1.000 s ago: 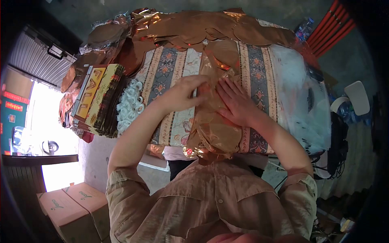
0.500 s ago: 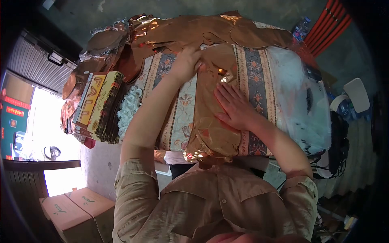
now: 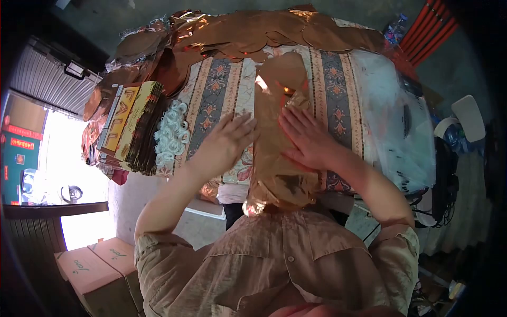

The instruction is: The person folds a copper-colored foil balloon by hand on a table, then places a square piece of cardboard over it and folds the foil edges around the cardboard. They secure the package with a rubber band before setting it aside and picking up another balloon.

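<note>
Both hands flatten a copper foil balloon on the striped tablecloth.

The left hand (image 3: 224,143) lies palm down, fingers spread, at the balloon's (image 3: 279,79) left edge. The right hand (image 3: 306,136) presses flat on its middle, fingers apart. The balloon lies lengthwise at table centre, its near end overhanging the tablecloth (image 3: 211,100). A stack of FALL packs (image 3: 127,124) sits well left.

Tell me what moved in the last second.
The left hand reached to the far end of the copper foil strip, then drew back and lies flat at its left edge. The right hand stayed pressed on the foil; the card stack is unmoved.
</note>
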`<state>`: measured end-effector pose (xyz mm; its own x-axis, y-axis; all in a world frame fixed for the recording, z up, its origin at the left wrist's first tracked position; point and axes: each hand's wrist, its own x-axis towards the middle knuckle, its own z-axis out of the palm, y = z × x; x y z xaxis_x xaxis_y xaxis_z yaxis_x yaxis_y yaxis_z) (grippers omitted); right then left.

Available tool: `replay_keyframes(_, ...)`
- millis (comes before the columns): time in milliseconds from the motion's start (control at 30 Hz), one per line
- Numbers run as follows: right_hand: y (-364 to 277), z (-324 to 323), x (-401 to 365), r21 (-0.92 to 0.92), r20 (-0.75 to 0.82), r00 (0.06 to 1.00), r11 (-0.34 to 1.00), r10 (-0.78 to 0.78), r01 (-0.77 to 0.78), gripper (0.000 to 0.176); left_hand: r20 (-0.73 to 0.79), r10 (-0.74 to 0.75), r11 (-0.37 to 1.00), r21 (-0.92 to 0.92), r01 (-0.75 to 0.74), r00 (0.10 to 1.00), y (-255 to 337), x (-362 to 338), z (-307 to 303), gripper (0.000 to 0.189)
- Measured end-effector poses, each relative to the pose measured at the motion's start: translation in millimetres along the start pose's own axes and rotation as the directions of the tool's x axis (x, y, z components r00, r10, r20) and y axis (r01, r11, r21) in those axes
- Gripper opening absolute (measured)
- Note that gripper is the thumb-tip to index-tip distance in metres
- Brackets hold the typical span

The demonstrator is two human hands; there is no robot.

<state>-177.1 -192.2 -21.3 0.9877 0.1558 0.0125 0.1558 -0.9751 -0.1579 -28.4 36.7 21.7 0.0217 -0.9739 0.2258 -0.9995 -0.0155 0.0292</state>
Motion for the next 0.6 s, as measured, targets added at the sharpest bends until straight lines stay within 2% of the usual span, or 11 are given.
replay_keyframes(67,-11,5,-12,0.039,-0.045,0.999,0.999,-0.025,0.027,0.078,0.035,-0.047,0.986,-0.161,0.052,0.998,22,-18,-7,0.045)
replay_keyframes(100,-16,4,-18,0.04,-0.044,0.999,0.999,-0.025,0.027,0.078,0.036,-0.047,0.985,-0.161,0.053,0.998,31,-26,-8,0.045)
replay_keyframes(167,-25,1,-26,0.065,-0.045,0.998,0.997,-0.042,0.045,0.078,0.065,-0.051,0.958,-0.28,0.067,0.997,46,-39,-10,0.045)
replay_keyframes(200,-30,1,-30,0.066,-0.045,0.998,0.997,-0.043,0.046,0.078,-0.005,-0.048,0.957,-0.285,0.045,0.999,51,-42,-8,0.043)
replay_keyframes(233,-34,1,-33,0.07,-0.055,0.997,0.996,-0.049,0.052,0.078,-0.005,-0.051,0.957,-0.285,0.047,0.999,55,-44,-7,0.043)
replay_keyframes(300,-41,0,-37,0.07,-0.065,0.996,0.995,-0.061,0.066,0.079,-0.141,0.002,0.989,-0.144,-0.023,0.99,60,-48,-2,0.038)
replay_keyframes(333,-44,-1,-39,0.081,-0.058,0.996,0.995,-0.061,0.065,0.078,-0.143,-0.002,0.99,-0.142,-0.018,0.99,61,-51,6,0.038)
replay_keyframes(400,-48,0,-41,0.086,-0.053,0.996,0.994,-0.066,0.071,0.078,-0.295,0.05,0.994,-0.078,-0.076,0.954,60,-51,16,0.033)
replay_keyframes(467,-50,4,-42,0.06,-0.111,0.991,0.994,-0.081,0.088,0.077,-0.311,0.068,0.99,-0.095,-0.102,0.948,57,-48,14,0.031)
replay_keyframes(533,-51,4,-43,0.071,-0.104,0.992,0.994,-0.075,0.082,0.076,-0.323,0.091,0.985,-0.113,-0.134,0.942,51,-43,11,0.03)
replay_keyframes(600,-50,4,-43,0.083,-0.099,0.993,0.994,-0.065,0.073,0.076,-0.261,0.18,0.968,-0.127,-0.219,0.948,45,-39,10,0.027)
